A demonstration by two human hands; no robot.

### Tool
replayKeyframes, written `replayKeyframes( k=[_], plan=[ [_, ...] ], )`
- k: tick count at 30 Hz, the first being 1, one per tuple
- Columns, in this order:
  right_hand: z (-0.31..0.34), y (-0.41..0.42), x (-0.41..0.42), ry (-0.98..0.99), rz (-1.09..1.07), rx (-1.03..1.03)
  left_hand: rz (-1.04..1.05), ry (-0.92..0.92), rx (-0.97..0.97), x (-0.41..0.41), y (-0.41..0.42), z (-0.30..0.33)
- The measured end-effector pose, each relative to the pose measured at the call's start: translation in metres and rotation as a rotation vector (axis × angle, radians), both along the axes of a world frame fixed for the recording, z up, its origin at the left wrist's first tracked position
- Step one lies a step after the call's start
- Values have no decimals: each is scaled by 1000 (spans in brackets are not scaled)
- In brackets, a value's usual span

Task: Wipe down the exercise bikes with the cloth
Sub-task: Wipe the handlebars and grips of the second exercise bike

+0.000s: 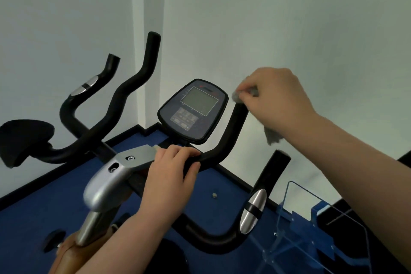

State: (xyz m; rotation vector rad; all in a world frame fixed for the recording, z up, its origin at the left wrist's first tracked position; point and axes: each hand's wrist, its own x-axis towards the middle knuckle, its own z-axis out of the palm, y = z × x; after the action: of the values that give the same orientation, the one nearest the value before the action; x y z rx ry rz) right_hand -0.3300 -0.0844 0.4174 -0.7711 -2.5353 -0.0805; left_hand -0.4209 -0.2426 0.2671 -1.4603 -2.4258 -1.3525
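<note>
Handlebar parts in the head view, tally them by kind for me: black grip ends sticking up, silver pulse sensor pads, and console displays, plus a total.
Black grip ends: 4, at under the grey cloth in the right hand, and
Silver pulse sensor pads: 2, at and
Console displays: 1
Total: 7
</note>
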Motion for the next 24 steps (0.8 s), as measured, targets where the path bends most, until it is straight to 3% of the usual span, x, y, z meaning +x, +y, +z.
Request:
replayKeyframes(
  k=[4, 10, 17, 24],
  plan=[
    [-43, -8, 10, -26, 34, 54, -4, 6, -6, -2, 0, -2],
    [-92, -40, 14, 190, 65, -368, 34, 1, -25, -3, -2, 0],
    [-112, -47, 23, 371, -72, -347, 126, -95, -57, -7, -28, -1],
    [-135, -71, 19, 424, 13, -286, 259, -242, -65, 2, -75, -13]
  ],
)
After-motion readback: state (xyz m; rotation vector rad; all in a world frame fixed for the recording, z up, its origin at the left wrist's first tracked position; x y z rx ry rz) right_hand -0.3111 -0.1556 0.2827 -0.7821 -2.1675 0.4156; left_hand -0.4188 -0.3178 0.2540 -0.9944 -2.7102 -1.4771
